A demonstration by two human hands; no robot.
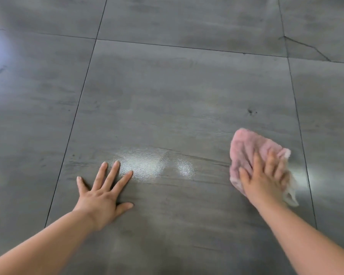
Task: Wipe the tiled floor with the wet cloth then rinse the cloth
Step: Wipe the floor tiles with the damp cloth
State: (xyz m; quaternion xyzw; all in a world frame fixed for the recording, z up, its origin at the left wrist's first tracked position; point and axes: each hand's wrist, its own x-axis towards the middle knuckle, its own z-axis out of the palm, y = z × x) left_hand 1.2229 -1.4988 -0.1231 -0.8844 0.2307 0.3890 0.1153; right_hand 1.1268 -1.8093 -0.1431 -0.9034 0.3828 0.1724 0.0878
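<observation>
A crumpled pink cloth (244, 147) lies flat on the grey tiled floor (177, 92), near the right edge of a large tile. My right hand (263, 179) presses down on the cloth's near half, fingers spread over it. My left hand (102, 192) rests palm down on the same tile to the left, fingers apart, holding nothing. Between the two hands a bright wet-looking patch (145, 165) shines on the tile.
Dark grout lines divide the floor into large grey tiles. A crack (306, 46) runs across the tile at the far right. Glare from a light falls on the floor at the far left.
</observation>
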